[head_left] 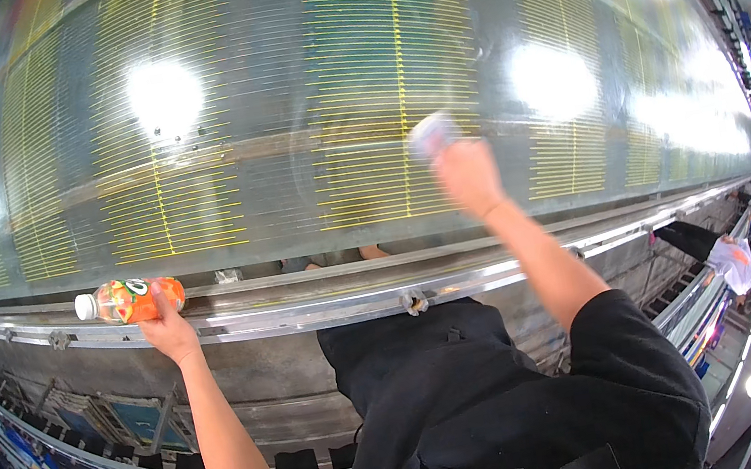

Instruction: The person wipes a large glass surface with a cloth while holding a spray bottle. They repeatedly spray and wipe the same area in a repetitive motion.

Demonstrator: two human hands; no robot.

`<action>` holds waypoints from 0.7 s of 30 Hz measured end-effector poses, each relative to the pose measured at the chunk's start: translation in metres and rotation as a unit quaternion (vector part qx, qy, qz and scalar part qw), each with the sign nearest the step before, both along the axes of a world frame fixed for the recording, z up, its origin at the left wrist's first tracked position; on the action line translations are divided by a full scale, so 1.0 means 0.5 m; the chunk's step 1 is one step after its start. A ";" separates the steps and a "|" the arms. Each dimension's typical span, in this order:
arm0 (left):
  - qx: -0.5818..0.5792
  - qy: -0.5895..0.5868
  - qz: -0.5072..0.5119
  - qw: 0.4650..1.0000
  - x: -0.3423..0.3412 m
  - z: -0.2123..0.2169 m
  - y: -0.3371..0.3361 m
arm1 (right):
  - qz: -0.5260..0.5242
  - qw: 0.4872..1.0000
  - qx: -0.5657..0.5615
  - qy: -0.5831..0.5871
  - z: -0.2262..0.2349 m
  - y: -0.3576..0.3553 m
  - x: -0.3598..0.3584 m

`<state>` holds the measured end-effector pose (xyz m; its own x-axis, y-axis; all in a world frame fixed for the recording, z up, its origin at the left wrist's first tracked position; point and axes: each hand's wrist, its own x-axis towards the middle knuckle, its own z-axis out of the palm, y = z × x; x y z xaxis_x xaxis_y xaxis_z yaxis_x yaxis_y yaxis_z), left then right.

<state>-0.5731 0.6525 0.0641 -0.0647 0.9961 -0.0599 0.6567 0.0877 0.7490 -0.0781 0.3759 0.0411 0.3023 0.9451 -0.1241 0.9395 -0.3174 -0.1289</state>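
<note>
My left hand (173,333) is closed around a plastic bottle (123,302) with an orange label and a white cap. The bottle lies on its side in my grasp, over the metal rail, its cap pointing left. Farther forward and to the right, my right hand (469,178) grips a small whitish thing (431,134), smeared by motion, so its kind is unclear. That hand is over a wide, shiny grey panel (278,176) marked with bands of fine yellow lines. Whether the whitish thing touches the panel, I cannot tell.
A long metal rail (339,311) runs along the panel's near edge, with a small fitting (415,302) in front of me. Some dark specks (181,136) dot the panel at the left. Another person in a light top (732,264) is at the far right.
</note>
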 end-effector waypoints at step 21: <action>0.019 0.036 -0.013 0.999 0.013 0.007 0.011 | -0.067 0.995 -0.076 0.014 0.025 -0.010 0.043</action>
<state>-0.5666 0.6579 0.0677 -0.0415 0.9990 -0.0179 0.7105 0.0421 0.7024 -0.0567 0.3710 0.0534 0.4188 0.8661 -0.2729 0.8842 -0.4574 -0.0950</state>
